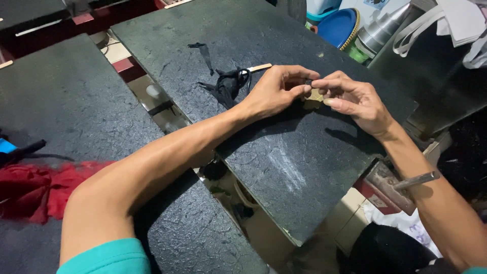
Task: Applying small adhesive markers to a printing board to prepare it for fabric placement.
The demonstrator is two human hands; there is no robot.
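- On the left black board [66,106], one red cloth [35,190] is lying untouched beside a dark tool handle [23,151].
- Further right, one tangle of black scraps [225,86] and one pale wooden stick [258,67] are sitting on the middle board [284,167].
- The left hand [276,91] is pinching one small tan piece [313,97]; the right hand [355,99] is gripping it too.
- The piece is being held just above the board; the work looks midway.
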